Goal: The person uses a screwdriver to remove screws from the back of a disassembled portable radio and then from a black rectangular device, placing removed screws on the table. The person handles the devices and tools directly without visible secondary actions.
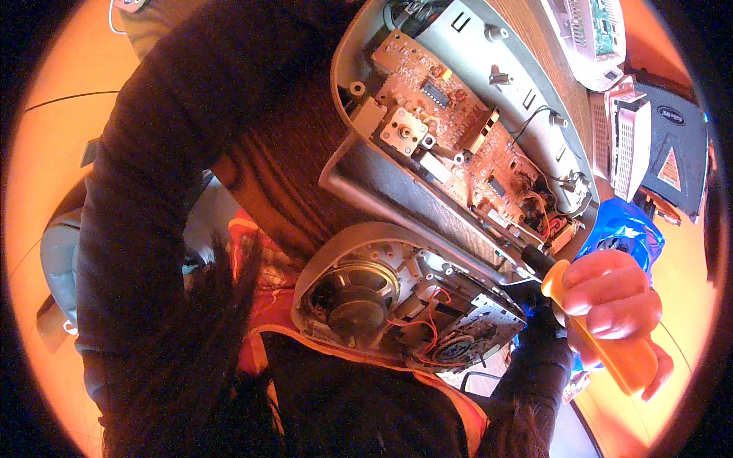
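Note:
My right hand (611, 298) is closed round the orange handle of a screwdriver (556, 276). The tool's dark neck and thin shaft reach toward the lower edge of a brown circuit board (466, 137), beside its wires; I cannot tell whether the tip touches anything. That board sits in a grey plastic housing half (527, 72) of an opened audio device. Nearer to me lies the other housing half (317, 271), holding a round speaker (355, 301), red wires and a disc-shaped mechanism (456, 347). My left sleeve (145, 206) curves up to the top edge, its hand out of sight.
Both halves lie near a dark wooden tabletop (282, 183). At the right are a blue plastic bag (630, 221), a pale vented casing (622, 141), a dark panel (676, 153) and another casing with a green board (603, 27). A pale blue seat (59, 256) stands at far left.

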`<state>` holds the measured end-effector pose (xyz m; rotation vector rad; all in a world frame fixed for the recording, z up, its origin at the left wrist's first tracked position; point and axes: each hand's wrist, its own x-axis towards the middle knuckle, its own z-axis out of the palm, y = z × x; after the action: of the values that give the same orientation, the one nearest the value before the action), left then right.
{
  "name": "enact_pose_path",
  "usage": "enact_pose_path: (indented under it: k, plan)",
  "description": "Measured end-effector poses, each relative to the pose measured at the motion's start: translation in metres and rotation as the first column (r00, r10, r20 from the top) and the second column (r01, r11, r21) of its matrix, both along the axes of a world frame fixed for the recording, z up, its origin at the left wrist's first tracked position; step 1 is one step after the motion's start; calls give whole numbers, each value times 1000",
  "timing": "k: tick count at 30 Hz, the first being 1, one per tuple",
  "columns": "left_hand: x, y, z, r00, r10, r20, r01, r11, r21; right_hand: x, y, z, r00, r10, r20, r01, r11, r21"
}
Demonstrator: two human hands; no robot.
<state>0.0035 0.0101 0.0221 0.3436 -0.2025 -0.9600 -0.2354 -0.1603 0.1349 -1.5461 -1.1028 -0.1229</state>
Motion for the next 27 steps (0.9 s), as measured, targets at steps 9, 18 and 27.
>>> enact_pose_path:
  k: [9,18,27]
  plan:
    - [-3,3,3,1000,15,-9,-15,1000,-6,-5,-8,-5,992,-119,50,114,989,93]
    - [-2,4,1,999,26,28,-26,1000,-19,-9,8,-7,938,-277,-207,315,933,177]
    - [-6,3,3,999,42,11,-42,999,6,-4,-7,-4,920,-296,-256,332,937,110]
